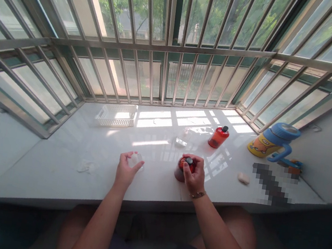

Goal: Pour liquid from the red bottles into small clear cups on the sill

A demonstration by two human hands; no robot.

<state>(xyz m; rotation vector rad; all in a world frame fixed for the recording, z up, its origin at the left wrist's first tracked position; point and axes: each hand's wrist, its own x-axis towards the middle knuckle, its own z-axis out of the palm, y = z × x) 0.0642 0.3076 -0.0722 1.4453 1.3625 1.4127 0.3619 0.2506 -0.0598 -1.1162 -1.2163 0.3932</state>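
My left hand [128, 169] is closed around a small clear bottle [135, 160] at the sill's front. To its right, my right hand [194, 174] grips a red bottle [179, 174] with a black cap, fingers wrapped about its upper part. The bottle's base seems to rest on the white sill [150, 184]. Behind the hands stands another clear bottle [181, 142]. A second red bottle [218, 138] with a black cap stands farther back on the right.
A white perforated basket [116, 116] lies at the back left. Crumpled clear wrapping [86, 166] is on the left. On the right are a blue and yellow mug [266, 143], a beige lump [243, 178] and a blurred-out item. Metal bars [161, 49] line the window.
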